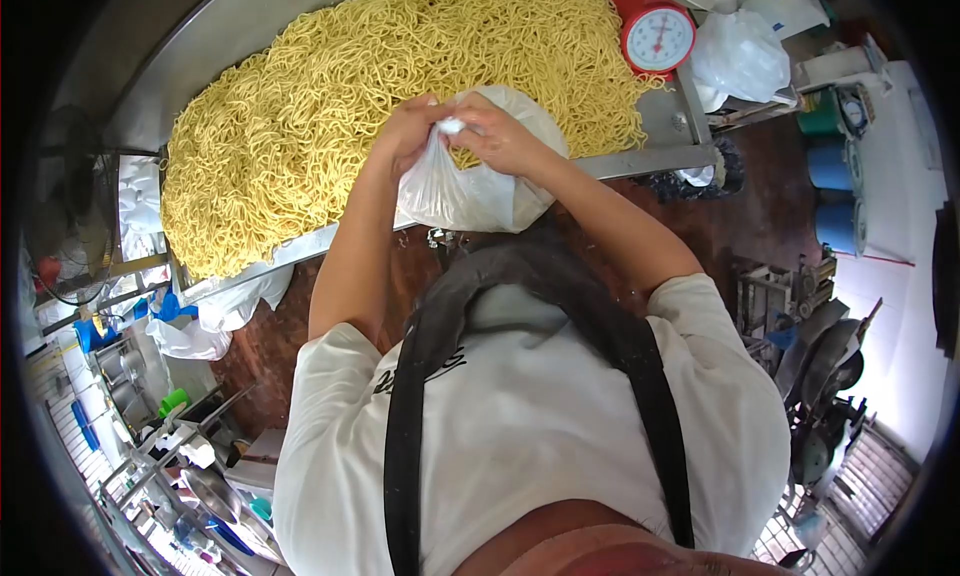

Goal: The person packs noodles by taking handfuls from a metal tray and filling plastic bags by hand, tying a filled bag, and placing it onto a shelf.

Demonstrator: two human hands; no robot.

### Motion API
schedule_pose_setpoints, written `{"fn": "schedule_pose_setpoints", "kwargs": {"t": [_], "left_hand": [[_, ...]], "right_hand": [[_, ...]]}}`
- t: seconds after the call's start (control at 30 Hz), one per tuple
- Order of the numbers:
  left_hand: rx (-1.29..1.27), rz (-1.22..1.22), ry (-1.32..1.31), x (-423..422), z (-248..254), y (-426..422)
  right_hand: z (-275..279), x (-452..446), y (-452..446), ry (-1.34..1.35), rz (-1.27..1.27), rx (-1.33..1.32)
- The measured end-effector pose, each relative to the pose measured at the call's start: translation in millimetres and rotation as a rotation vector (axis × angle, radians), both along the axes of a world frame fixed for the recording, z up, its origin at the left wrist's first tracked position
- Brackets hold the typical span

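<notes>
A whitish plastic bag [470, 198] hangs at the front edge of a metal tray, its neck gathered between both hands. My left hand [410, 131] is closed on the gathered plastic from the left. From the right, my right hand [497, 136] pinches the same neck, its fingertips close to the left ones. What the bag holds is hard to make out through the plastic. Right behind the hands, a wide heap of yellow noodles [330, 106] covers most of the tray.
The metal tray's front rim [640, 163] runs just past the bag. A red dial scale [658, 38] stands at the back right, beside a bundle of clear plastic bags [740, 56]. White bags [190, 336] hang below the tray at left. Pans [825, 376] hang at far right.
</notes>
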State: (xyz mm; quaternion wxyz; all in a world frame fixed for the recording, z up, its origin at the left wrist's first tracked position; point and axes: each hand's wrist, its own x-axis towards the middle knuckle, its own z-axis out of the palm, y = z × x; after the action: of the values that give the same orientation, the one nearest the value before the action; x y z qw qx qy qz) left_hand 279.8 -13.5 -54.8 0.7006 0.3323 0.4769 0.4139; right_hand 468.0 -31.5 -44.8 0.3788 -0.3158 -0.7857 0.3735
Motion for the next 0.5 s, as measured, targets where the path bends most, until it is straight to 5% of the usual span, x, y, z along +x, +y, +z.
{"fn": "schedule_pose_setpoints", "kwargs": {"t": [0.07, 0.17, 0.27, 0.37, 0.43, 0.47, 0.5], "left_hand": [[0.069, -0.008, 0.239, -29.9, -28.1, 20.2], [0.071, 0.067, 0.652, -51.2, -61.2, 42.4], [0.278, -0.145, 1.128, -3.8, -32.6, 59.6], [0.149, -0.112, 0.819, 11.8, 37.2, 52.7], [0.187, -0.229, 0.443, 29.0, 62.2, 5.5], [0.393, -0.140, 0.399, 26.8, 38.0, -16.5], [0.159, 0.007, -0.002, 24.5, 24.3, -35.1]], "right_hand": [[12.3, 29.8, -20.1, -0.001, -0.077, 0.056], [-7.1, 115.0, -92.0, -0.464, -0.050, 0.109], [14.3, 107.6, -98.7, -0.483, 0.171, 0.034], [61.9, 57.8, -71.1, -0.301, 0.195, 0.051], [75.3, 25.9, -39.7, -0.110, 0.076, -0.209], [81.4, 15.5, -24.1, -0.060, 0.112, -0.222], [84.0, 9.0, -3.5, -0.011, 0.148, -0.225]]}}
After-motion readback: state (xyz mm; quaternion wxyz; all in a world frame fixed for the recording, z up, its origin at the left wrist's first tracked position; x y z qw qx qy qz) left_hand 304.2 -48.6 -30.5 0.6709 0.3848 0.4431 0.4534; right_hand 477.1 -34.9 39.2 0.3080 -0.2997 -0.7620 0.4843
